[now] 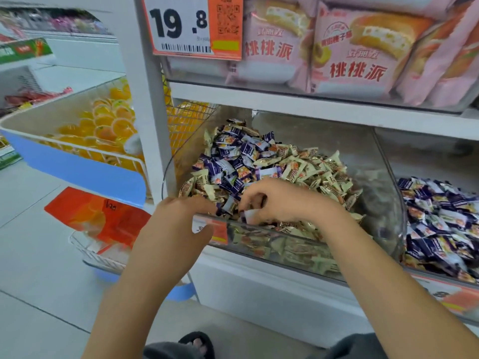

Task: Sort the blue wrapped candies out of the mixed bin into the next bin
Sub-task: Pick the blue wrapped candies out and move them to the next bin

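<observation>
The mixed bin (383,177) is a clear plastic tub on the lower shelf, heaped with blue wrapped candies (233,154) and cream-gold ones (311,169). My right hand (274,200) is inside it near the front wall, fingers curled round blue wrapped candies. My left hand (181,224) rests on the bin's front rim at the left, thumb over the price label, fingers reaching into the pile; what they touch is hidden. The adjoining bin (388,149) on the right holds only blue wrapped candies (440,221).
Pink cake packs (350,47) fill the shelf above, beside a 19.8 price tag (194,24). To the left stands a white post (147,99) and a wire basket of orange jelly cups (103,125). A red sign (96,213) hangs lower left.
</observation>
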Demonstrator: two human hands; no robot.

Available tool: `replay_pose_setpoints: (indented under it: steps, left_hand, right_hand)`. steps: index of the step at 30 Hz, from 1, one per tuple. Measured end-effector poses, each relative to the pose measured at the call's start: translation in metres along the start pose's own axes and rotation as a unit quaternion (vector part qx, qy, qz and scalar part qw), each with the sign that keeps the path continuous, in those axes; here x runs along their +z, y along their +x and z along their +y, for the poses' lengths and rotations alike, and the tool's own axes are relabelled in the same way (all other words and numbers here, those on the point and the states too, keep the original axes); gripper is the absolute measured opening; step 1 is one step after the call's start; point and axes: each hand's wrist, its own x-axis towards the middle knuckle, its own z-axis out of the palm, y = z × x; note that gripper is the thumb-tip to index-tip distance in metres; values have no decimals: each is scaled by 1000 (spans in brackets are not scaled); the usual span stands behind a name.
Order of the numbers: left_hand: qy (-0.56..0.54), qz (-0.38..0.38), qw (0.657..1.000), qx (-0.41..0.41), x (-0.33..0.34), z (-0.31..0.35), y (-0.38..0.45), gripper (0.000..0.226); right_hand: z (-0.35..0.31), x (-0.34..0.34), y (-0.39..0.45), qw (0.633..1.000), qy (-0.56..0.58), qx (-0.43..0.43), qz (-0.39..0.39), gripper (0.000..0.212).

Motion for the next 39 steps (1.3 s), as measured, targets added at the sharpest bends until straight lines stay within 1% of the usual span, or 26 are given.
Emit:
replay_pose_setpoints:
  steps: [2,3,6,8,9,11,13,15,16,17,18,19,20,21,22,23,24,25,26,28,29,31,32,34,36,39]
  left_hand:
    - [-2,7,1000,10,1,1,1,27]
    - [-2,8,1000,16,2,3,1,26]
    - [-12,3,999,41,6,10,1,24]
    - [-13,-29,997,71,12,17,5,20]
    - [-9,-55,994,89,14,21,10,17]
    - [-15,-123,986,113,16,29,24,20]
    - [-46,-205,971,112,13,34,40,27]
    - [-55,-257,958,112,15,36,51,22]
    - [-53,-274,955,105,21,37,53,19]
    - [-43,-287,952,98,28,38,55,20]
    - [-31,-295,950,97,35,40,56,23]
    - [-19,-301,949,96,42,45,56,28]
    - [-11,-306,947,99,47,49,57,31]
    - [3,-311,945,104,50,54,58,32]
    - [17,-314,943,108,53,56,60,32]
    - [28,-316,942,107,54,57,61,32]
    - [35,-319,942,103,55,57,63,31]
    - [41,-332,937,99,55,56,64,27]
    - [40,-353,929,104,55,56,67,23]
    - [49,-407,906,106,55,56,74,30]
    - [64,-430,894,104,54,59,76,34]
    - [73,-458,880,99,54,62,81,35]
    - [57,-460,881,93,56,62,84,32]
    - [8,-442,893,83,61,58,85,17]
    - [-42,-400,910,99,65,53,84,7]
    - [-146,-310,934,105,62,48,81,8]
  right_hand:
    - [2,-10,-13,995,70,9,70,18]
    - [3,-16,-21,989,88,15,115,20]
    - [8,-36,-50,954,83,31,285,23]
    - [15,-48,-74,918,62,38,389,20]
    - [21,-53,-86,902,43,50,427,19]
    - [38,-60,-110,878,-9,102,468,16]
    - [59,-62,-134,870,-45,166,461,15]
    - [72,-61,-150,867,-69,212,445,18]
    - [72,-59,-155,862,-92,211,451,20]
    - [66,-57,-156,857,-112,189,467,22]
    - [55,-54,-154,856,-116,149,481,24]
    - [41,-49,-149,867,-97,102,477,27]
    - [25,-42,-143,893,-60,55,442,29]
    - [11,-33,-134,926,-17,24,376,31]
    - [1,-23,-124,957,13,10,291,32]
    - [-4,-14,-112,978,24,10,208,32]
    - [-5,-7,-100,990,20,20,141,31]
    - [-2,-2,-90,994,7,36,100,30]
    - [1,-2,-84,995,-7,54,79,30]
    - [9,-6,-75,994,-31,85,66,31]
    - [12,-7,-72,993,-42,91,62,32]
    - [17,-7,-69,991,-61,95,72,33]
    - [18,-7,-67,989,-62,97,88,32]
    - [20,-7,-65,988,-46,101,111,31]
    - [19,-8,-64,989,-10,104,106,32]
    - [16,-10,-66,984,92,99,114,34]
